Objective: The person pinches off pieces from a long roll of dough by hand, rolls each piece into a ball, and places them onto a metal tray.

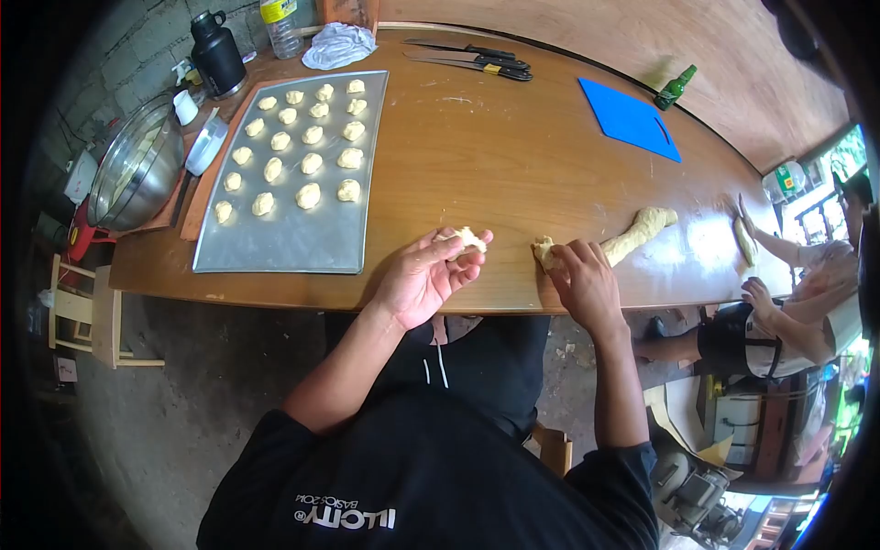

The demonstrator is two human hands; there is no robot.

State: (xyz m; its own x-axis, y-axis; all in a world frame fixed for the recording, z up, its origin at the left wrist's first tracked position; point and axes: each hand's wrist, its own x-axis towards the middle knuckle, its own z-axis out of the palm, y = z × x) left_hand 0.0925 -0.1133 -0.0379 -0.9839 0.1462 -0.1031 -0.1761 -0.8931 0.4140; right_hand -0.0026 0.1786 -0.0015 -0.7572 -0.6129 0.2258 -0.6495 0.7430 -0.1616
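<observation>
The left hand pinches torn dough; the right hand's fingers close on what seems the end of the roll.

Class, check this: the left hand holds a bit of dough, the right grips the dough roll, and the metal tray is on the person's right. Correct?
The side is wrong: the head view shows the metal tray on the person's left. The left hand holds a bit of dough; the right hand grips the dough roll.
</observation>
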